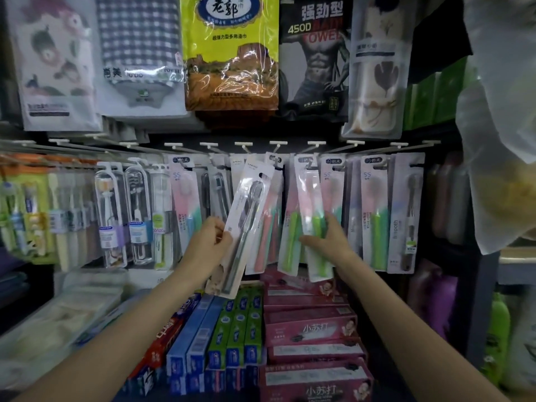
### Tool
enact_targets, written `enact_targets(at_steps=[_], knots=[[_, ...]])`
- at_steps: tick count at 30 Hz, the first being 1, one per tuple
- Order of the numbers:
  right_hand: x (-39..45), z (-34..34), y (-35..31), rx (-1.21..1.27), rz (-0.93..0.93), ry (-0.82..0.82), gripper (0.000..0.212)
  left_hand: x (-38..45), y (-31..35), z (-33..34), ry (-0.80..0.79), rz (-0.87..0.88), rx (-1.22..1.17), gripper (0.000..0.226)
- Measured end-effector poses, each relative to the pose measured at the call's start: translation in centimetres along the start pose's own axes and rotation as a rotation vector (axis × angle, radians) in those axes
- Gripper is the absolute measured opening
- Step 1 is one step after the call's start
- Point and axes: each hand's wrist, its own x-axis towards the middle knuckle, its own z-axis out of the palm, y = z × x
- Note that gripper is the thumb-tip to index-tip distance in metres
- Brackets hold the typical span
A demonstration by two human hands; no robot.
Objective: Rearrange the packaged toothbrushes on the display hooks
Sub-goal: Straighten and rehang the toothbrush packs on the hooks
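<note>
Both hands were raised to the display hooks (278, 144): the left hand (211, 237) pinched a grey toothbrush pack (246, 224), tilted, its hole just below them; the right hand (329, 237) gripped a hanging green toothbrush pack (311, 216).

The left hand (210, 237) covers the lower left edge of the tilted grey toothbrush pack (243, 224), and that pack hides much of the pink toothbrush pack (268, 221) at its 3 o'clock. The right hand (327, 237) overlaps the lower part of the green toothbrush pack (311, 216). Packs at 9 o'clock (32, 216) are blurred, their print unreadable. The hanging towel packs (232, 53) at 12 o'clock are cut off by the top edge. Both forearms run out of the bottom edge.
</note>
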Motion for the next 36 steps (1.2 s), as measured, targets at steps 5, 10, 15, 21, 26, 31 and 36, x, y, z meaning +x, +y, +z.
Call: enact_targets(at_steps=[5, 10, 15, 21, 26, 31, 36], knots=[[-0.3, -5.0, -0.7, -0.355, -0.071, 0.048, 0.060, -0.8, -0.3, 0.9, 0.037, -0.034, -0.029, 0.003], [-0.6, -5.6, -0.7, -0.446, -0.086, 0.059, 0.045, -1.4, -0.4, 1.9, 0.010, -0.038, -0.072, 0.003], [-0.3, -2.3, 0.6, -0.261, 0.029, 0.024, 0.035, -1.4, -0.4, 1.7, 0.020, -0.042, -0.085, 0.002], [1.3, 3.3, 2.1, -0.053, 0.077, 0.054, 0.051, -1.3, -1.1, 1.3, 0.045, -0.024, -0.033, 0.005], [2.0, 6.9, 2.1, 0.192, 0.048, 0.186, 0.071, -1.0, -1.6, 0.9, 0.023, 0.018, 0.053, 0.003], [1.6, 10.4, 2.7, 0.171, -0.031, 0.166, 0.059, -0.5, -1.7, 0.1, 0.006, 0.030, 0.111, 0.001], [1.0, 12.1, 1.7, 0.150, -0.034, 0.161, 0.062, 0.2, -1.9, -1.0, 0.014, 0.040, 0.164, 0.001]])
